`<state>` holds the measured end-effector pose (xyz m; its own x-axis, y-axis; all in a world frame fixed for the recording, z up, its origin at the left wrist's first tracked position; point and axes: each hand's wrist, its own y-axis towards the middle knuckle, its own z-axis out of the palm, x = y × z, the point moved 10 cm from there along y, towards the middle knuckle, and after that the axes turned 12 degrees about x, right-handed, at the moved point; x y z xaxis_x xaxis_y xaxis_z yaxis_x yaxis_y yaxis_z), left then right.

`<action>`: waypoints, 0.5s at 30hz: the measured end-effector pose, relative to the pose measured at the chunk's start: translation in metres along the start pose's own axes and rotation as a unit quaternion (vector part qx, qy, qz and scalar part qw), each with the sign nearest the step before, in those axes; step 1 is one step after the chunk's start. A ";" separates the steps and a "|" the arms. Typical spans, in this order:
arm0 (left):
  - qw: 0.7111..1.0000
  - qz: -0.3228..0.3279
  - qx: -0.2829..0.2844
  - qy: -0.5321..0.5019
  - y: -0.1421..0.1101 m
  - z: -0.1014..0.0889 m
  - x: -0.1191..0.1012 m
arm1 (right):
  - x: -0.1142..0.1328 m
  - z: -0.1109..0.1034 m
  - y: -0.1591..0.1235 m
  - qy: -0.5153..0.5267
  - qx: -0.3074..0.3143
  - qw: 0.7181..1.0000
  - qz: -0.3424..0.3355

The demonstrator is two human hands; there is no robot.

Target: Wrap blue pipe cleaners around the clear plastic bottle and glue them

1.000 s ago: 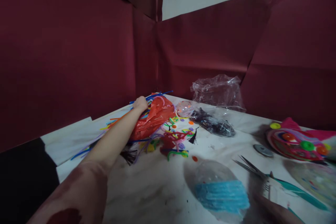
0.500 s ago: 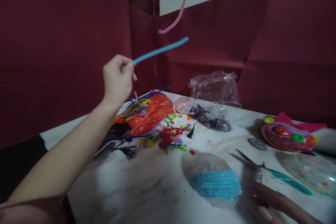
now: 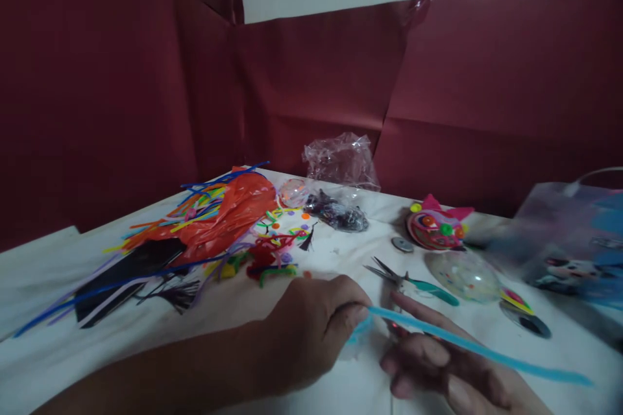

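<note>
My left hand (image 3: 331, 324) is closed, pinching one end of a light-blue pipe cleaner (image 3: 479, 347). The rest of the strip stretches right, passing in front of my right hand (image 3: 438, 363). My right hand has its index finger stretched out and the others loosely bent and apart. A small red glint shows between its fingers; its source is unclear. Mostly hidden behind my left hand is a clear rounded shell with light-blue strips on it (image 3: 361, 331). Just beyond my right hand lie pliers with teal handles (image 3: 431, 290).
Left on the white table are an orange-red plastic bag (image 3: 243, 211), several coloured pipe cleaners (image 3: 195, 204) and a black packet (image 3: 129, 272). Farther back sits a crumpled clear bag (image 3: 341, 162). On the right are a decorated pink mask-like piece (image 3: 435, 227), a clear shell (image 3: 464, 275) and a blurred printed bag (image 3: 569, 253).
My left hand has come down and right with the blue pipe cleaner, from raised to beside my right hand. A pink strip overhead is out of view. The view has turned right.
</note>
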<state>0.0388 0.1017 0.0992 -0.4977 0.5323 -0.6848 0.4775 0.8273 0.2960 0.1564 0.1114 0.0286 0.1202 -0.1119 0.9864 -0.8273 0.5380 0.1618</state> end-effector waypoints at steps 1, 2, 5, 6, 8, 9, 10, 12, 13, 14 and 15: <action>1.000 0.003 0.008 0.001 0.002 0.004 -0.001 | 0.001 -0.002 -0.001 0.020 -0.010 1.000 -0.007; 1.000 0.004 0.012 0.001 0.004 0.006 0.000 | 0.001 -0.005 -0.003 0.043 -0.017 0.999 -0.020; 1.000 0.003 0.008 0.004 0.004 0.007 0.008 | 0.002 -0.014 -0.007 0.112 -0.023 0.992 -0.061; 1.000 0.001 0.004 0.005 0.003 0.006 0.011 | 0.001 -0.018 -0.009 0.132 -0.041 0.989 -0.061; 1.000 -0.013 -0.006 0.002 -0.001 0.003 0.019 | -0.003 -0.028 -0.014 0.162 -0.106 0.980 -0.040; 1.000 -0.026 -0.009 -0.003 -0.003 0.002 0.024 | -0.005 -0.033 -0.018 0.171 -0.151 0.973 -0.020; 0.999 -0.043 -0.011 -0.010 -0.005 0.000 0.029 | -0.006 -0.038 -0.023 0.175 -0.198 0.964 -0.003; 0.997 -0.077 -0.013 -0.029 -0.007 -0.003 0.040 | -0.004 -0.048 -0.032 0.167 -0.272 0.948 0.005; 0.995 -0.089 -0.013 -0.038 -0.008 -0.005 0.043 | -0.001 -0.052 -0.035 0.156 -0.292 0.944 0.000; 0.994 -0.098 -0.011 -0.047 -0.008 -0.006 0.046 | 0.001 -0.057 -0.036 0.142 -0.299 0.944 -0.009; 0.993 -0.106 -0.006 -0.057 -0.008 -0.006 0.049 | 0.004 -0.061 -0.036 0.126 -0.295 0.947 -0.022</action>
<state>0.0064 0.1222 0.0674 -0.5008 0.3219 -0.8035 0.3614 0.9212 0.1438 0.2208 0.1427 0.0286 0.3371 0.0176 0.9413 -0.3765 0.9189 0.1176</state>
